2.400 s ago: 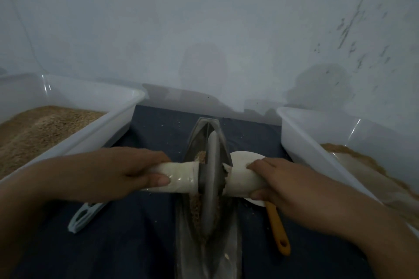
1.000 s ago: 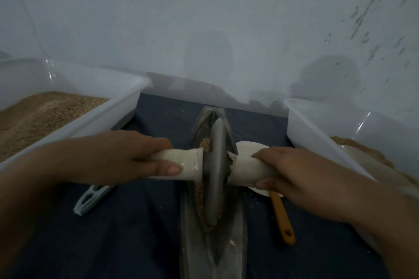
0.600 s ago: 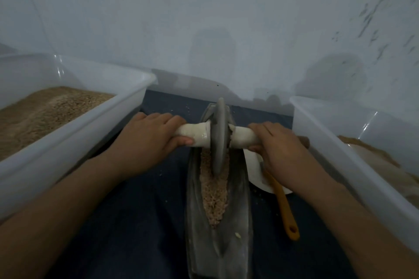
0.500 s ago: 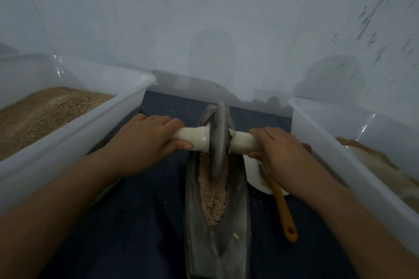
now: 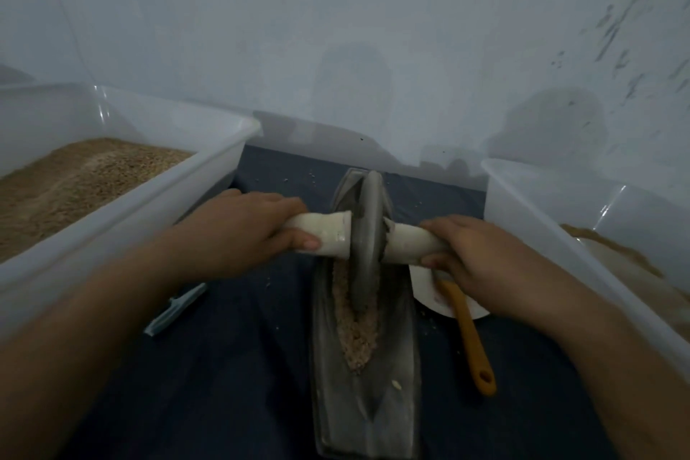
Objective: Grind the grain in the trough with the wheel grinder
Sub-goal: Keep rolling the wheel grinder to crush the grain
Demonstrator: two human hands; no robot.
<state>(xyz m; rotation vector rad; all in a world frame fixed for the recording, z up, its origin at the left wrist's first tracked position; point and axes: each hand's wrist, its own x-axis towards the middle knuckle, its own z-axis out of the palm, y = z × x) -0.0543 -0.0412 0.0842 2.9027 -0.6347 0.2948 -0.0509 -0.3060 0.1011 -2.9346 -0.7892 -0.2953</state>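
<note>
Left bin [image 5: 123, 194]: one clear plastic tub at the left edge of the frame, holding brown grain.
Pale tool [image 5: 175, 310]: one, lying on the dark cloth at lower left of centre; its kind cannot be told.
Left hand [image 5: 239, 231]: fingers wrapped around the left white handle [image 5: 325, 233], thumb underneath.
Wheel grinder [image 5: 367, 239]: one grey disc, on edge, standing in the far half of the trough; one handle out each side, two in all.
Trough [image 5: 364, 400]: one, boat-shaped, centre of frame; its long axis runs from the bottom edge toward the wall, at right angles to the handles.
Grain [image 5: 358, 332]: one strip in the groove, lying mostly on the near side of the wheel, below it in the frame.
Key relation: judged, the next stroke is a pull toward the bottom of the frame; both hands stand equally near.
Right hand [image 5: 474, 258]: clasped around the right white handle [image 5: 407, 241].
White dish [image 5: 429, 291]: one, partly under the right hand.
Orange-handled utensil [image 5: 470, 340]: one, its head end at the dish.
Right bin [image 5: 552, 235]: one, with brown meal inside.
</note>
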